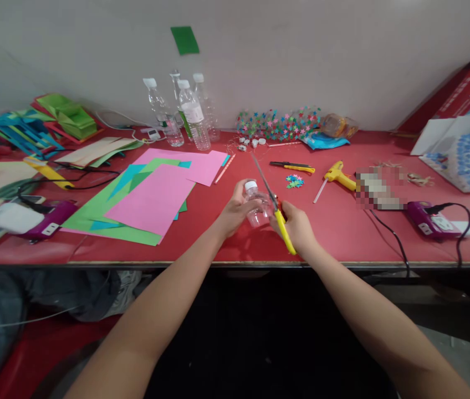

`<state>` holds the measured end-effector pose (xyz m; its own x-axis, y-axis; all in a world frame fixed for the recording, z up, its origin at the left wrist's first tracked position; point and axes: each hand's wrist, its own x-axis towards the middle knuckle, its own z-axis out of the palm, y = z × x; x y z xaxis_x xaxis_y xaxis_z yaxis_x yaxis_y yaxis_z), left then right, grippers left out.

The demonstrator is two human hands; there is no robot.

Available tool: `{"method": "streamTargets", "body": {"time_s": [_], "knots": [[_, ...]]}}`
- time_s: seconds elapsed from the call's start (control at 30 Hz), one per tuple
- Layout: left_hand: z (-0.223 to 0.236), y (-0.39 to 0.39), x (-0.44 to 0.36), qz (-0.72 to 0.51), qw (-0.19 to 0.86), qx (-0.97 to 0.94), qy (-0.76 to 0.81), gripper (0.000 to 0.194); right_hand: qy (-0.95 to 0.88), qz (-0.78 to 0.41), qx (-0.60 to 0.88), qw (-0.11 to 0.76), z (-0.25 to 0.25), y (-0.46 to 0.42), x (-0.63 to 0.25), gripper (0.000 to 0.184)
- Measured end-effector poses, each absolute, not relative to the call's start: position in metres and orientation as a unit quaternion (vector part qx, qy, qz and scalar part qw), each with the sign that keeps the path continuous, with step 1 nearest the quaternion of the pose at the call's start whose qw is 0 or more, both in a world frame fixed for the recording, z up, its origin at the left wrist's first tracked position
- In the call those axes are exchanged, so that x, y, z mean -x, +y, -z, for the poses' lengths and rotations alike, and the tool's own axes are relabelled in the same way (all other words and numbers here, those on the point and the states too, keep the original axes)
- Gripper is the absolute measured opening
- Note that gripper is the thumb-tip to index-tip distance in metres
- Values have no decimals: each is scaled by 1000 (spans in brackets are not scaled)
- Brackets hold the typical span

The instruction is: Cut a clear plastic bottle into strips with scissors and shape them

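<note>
A: From the left, what to mind first?
B: Pink paper (152,195) lying near; hold the work away from it.
A: Left hand (231,215)?
B: Fingers curled round the clear plastic bottle (260,216), thumb across its side below the white cap (250,184). Over the desk (229,244), close to the front edge; resting or lifted, cannot tell. Best to grip firmly without squashing, thin plastic being likely to buckle.
A: Then the scissors (275,201)?
B: Right beside the bottle, blades angled forward and leftward. Aim the points clear of the left thumb during any cut.
A: Right hand (300,226)?
B: Fingers wrapped about the yellow handles; placement in the loops, cannot tell. Probably best to take short, even strokes.
A: Farther right?
B: Box cutter (293,167), star pieces (295,181), glue gun (341,176), all apart from the hands. Mind the right elbow there.
</note>
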<state>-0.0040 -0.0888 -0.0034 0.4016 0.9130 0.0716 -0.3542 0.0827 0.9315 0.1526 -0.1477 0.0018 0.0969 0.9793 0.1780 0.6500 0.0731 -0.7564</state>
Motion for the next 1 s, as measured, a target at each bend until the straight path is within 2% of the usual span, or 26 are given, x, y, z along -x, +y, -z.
{"method": "streamTargets", "body": {"time_s": [0.27, 0.5, 0.73, 0.8, 0.93, 1.0], "knots": [[0, -85, 10, -457, 645, -532, 304, 64, -667, -154, 665, 298, -5, -148, -151, 16], [1, -87, 7, -449, 604, -593, 286, 29, -674, -117, 678, 270, -4, -147, -149, 12], [6, -84, 2, -448, 600, -589, 304, 23, -685, -119, 669, 261, -1, -149, -146, 11], [7, -85, 3, -453, 609, -577, 302, 32, -677, -133, 670, 275, -1, -148, -148, 11], [7, -85, 3, -482, 648, -507, 301, 76, -648, -162, 677, 308, -4, -146, -151, 18], [7, -84, 3, -482, 669, -477, 305, 73, -642, -171, 677, 317, -5, -145, -152, 23]]}}
